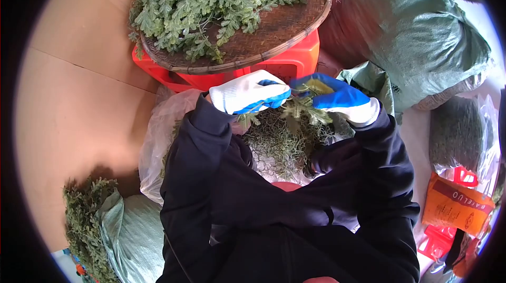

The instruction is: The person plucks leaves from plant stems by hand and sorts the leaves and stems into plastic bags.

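My left hand, in a white glove with a blue coating, is closed with its fingers pinched together on a leafy green sprig. My right hand wears a matching glove and is closed on the same cluster of foliage. The leafy sprig hangs between and below both hands, its ends partly covered by the gloves. Under it, between my knees, lies a tangled pile of thin green stems. Just beyond my hands, a round woven tray bears a heap of leafy green sprigs.
Red plastic stools support the tray. A large green woven sack stands at the right, above an orange bag. At the left are a clear plastic bag and another green sack with foliage. Cardboard lines the left side.
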The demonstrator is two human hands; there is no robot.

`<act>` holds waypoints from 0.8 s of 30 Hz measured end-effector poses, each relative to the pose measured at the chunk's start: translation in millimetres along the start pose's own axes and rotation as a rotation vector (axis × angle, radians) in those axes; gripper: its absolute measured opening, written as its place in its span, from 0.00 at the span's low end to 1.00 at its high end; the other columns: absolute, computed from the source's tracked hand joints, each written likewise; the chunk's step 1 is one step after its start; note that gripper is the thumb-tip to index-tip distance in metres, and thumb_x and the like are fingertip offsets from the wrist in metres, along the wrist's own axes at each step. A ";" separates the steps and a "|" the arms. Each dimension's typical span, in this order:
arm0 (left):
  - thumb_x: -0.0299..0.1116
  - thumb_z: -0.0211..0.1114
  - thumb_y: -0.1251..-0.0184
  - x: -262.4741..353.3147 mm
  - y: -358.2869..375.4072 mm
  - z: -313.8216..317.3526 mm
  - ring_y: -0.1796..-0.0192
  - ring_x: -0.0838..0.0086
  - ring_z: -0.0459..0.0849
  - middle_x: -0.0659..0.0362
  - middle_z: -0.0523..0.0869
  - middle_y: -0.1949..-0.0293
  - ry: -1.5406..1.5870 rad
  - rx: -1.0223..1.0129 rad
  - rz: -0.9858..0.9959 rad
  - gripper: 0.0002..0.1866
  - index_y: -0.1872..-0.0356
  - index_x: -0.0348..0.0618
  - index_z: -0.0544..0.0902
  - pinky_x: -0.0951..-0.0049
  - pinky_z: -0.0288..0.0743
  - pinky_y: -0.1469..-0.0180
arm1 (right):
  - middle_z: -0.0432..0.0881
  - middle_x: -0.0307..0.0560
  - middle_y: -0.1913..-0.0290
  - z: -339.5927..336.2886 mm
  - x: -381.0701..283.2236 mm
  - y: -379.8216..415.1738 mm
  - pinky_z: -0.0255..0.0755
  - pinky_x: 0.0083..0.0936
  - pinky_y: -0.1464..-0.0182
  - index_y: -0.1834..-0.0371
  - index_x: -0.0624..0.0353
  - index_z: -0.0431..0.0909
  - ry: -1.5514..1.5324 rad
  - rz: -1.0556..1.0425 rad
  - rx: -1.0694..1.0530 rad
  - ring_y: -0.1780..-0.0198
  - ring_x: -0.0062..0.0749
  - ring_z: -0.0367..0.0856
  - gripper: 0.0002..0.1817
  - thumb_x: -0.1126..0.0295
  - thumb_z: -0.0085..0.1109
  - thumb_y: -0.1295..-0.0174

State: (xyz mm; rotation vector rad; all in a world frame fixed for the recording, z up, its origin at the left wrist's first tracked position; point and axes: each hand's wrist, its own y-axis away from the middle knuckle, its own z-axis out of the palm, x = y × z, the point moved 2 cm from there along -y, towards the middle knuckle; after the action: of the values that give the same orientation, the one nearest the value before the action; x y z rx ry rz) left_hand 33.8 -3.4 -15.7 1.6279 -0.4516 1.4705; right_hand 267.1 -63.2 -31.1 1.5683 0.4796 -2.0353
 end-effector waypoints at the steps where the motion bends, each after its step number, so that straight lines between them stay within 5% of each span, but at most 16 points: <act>1: 0.37 0.60 0.27 -2.9 -2.9 1.9 0.70 0.82 0.77 0.59 0.83 0.65 0.006 -0.001 -0.026 0.13 0.52 0.37 0.80 0.80 0.70 0.70 | 0.78 0.46 0.42 4.6 0.6 -1.7 0.68 0.28 0.37 0.31 0.66 0.63 -0.052 0.005 0.017 0.41 0.29 0.76 0.29 0.72 0.60 0.33; 5: 0.38 0.60 0.26 11.8 1.4 11.2 0.69 0.82 0.77 0.59 0.83 0.63 -0.149 -0.010 -0.035 0.16 0.46 0.37 0.77 0.79 0.72 0.68 | 0.79 0.41 0.45 19.1 7.8 -5.4 0.69 0.25 0.41 0.32 0.65 0.67 -0.060 0.083 0.148 0.45 0.23 0.75 0.28 0.67 0.61 0.33; 9: 0.40 0.59 0.26 10.1 -2.8 4.9 0.62 0.79 0.81 0.59 0.84 0.63 -0.322 -0.072 -0.062 0.15 0.51 0.37 0.81 0.75 0.75 0.58 | 0.80 0.40 0.48 16.3 -9.9 -0.3 0.70 0.23 0.45 0.38 0.63 0.74 -0.044 0.281 -0.096 0.49 0.20 0.75 0.27 0.62 0.67 0.37; 13: 0.45 0.59 0.28 10.5 1.7 1.2 0.67 0.85 0.76 0.65 0.83 0.70 -0.467 -0.372 -0.108 0.18 0.65 0.39 0.83 0.80 0.72 0.62 | 0.84 0.45 0.50 -8.0 -13.6 18.6 0.71 0.28 0.47 0.41 0.62 0.77 0.315 0.355 -0.404 0.52 0.25 0.77 0.21 0.62 0.61 0.33; 15: 0.44 0.60 0.28 16.4 5.4 6.5 0.67 0.83 0.78 0.64 0.85 0.68 -0.496 -0.430 -0.202 0.17 0.59 0.38 0.84 0.78 0.73 0.63 | 0.85 0.43 0.59 -33.1 7.0 35.7 0.72 0.23 0.62 0.45 0.62 0.78 0.925 -0.329 -0.635 0.65 0.23 0.78 0.18 0.63 0.60 0.31; 17: 0.45 0.60 0.28 23.3 8.9 10.5 0.68 0.83 0.78 0.65 0.85 0.68 -0.571 -0.455 -0.227 0.18 0.57 0.38 0.85 0.77 0.74 0.64 | 0.84 0.41 0.67 -26.0 -24.3 30.3 0.69 0.18 0.75 0.49 0.63 0.78 0.931 0.143 -0.707 0.74 0.20 0.76 0.16 0.63 0.62 0.33; 18: 0.45 0.60 0.29 21.1 13.5 2.5 0.68 0.83 0.79 0.65 0.85 0.68 -0.578 -0.455 -0.203 0.18 0.57 0.38 0.85 0.77 0.74 0.64 | 0.84 0.41 0.69 -14.8 -56.2 30.1 0.68 0.19 0.77 0.54 0.63 0.81 0.650 0.793 -0.602 0.75 0.20 0.76 0.14 0.63 0.63 0.34; 19: 0.45 0.61 0.29 19.2 20.3 -8.6 0.69 0.83 0.79 0.65 0.85 0.68 -0.587 -0.454 -0.177 0.18 0.56 0.38 0.84 0.77 0.75 0.64 | 0.84 0.42 0.68 -28.0 -65.2 44.3 0.69 0.21 0.73 0.54 0.64 0.80 0.548 0.859 -0.505 0.72 0.22 0.77 0.15 0.63 0.64 0.36; 20: 0.39 0.58 0.28 4.3 27.9 -32.5 0.71 0.85 0.75 0.65 0.79 0.72 -0.453 -0.376 -0.140 0.14 0.62 0.36 0.81 0.81 0.71 0.68 | 0.84 0.43 0.66 -57.7 -59.7 69.2 0.71 0.23 0.68 0.53 0.65 0.79 0.411 0.701 -0.382 0.69 0.25 0.78 0.16 0.63 0.65 0.37; 22: 0.37 0.60 0.29 -7.8 17.5 -75.4 0.70 0.86 0.76 0.64 0.82 0.68 -0.239 -0.461 -0.244 0.12 0.58 0.37 0.82 0.84 0.71 0.68 | 0.83 0.45 0.63 -114.4 -36.2 106.0 0.73 0.26 0.60 0.53 0.67 0.78 0.160 0.368 -0.018 0.63 0.29 0.81 0.19 0.64 0.66 0.41; 23: 0.40 0.59 0.28 -5.2 24.8 -59.8 0.72 0.88 0.73 0.67 0.80 0.70 -0.100 -0.097 -0.160 0.13 0.63 0.40 0.81 0.85 0.67 0.71 | 0.83 0.47 0.62 -133.5 -20.7 108.3 0.75 0.28 0.55 0.53 0.68 0.78 0.196 0.335 0.139 0.60 0.32 0.82 0.20 0.64 0.66 0.42; 24: 0.43 0.57 0.27 11.9 18.1 -43.6 0.73 0.88 0.71 0.68 0.78 0.71 -0.291 -0.071 -0.169 0.15 0.67 0.42 0.80 0.85 0.64 0.73 | 0.83 0.45 0.61 -129.2 -12.4 96.9 0.74 0.28 0.55 0.54 0.66 0.79 0.393 0.351 0.324 0.57 0.32 0.81 0.20 0.62 0.66 0.42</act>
State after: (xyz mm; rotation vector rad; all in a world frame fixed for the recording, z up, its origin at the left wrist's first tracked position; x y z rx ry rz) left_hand -3.9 24.1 -1.6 1.7847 -0.5078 1.0864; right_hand 428.0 -65.1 -50.1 2.0926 -0.0023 -1.5981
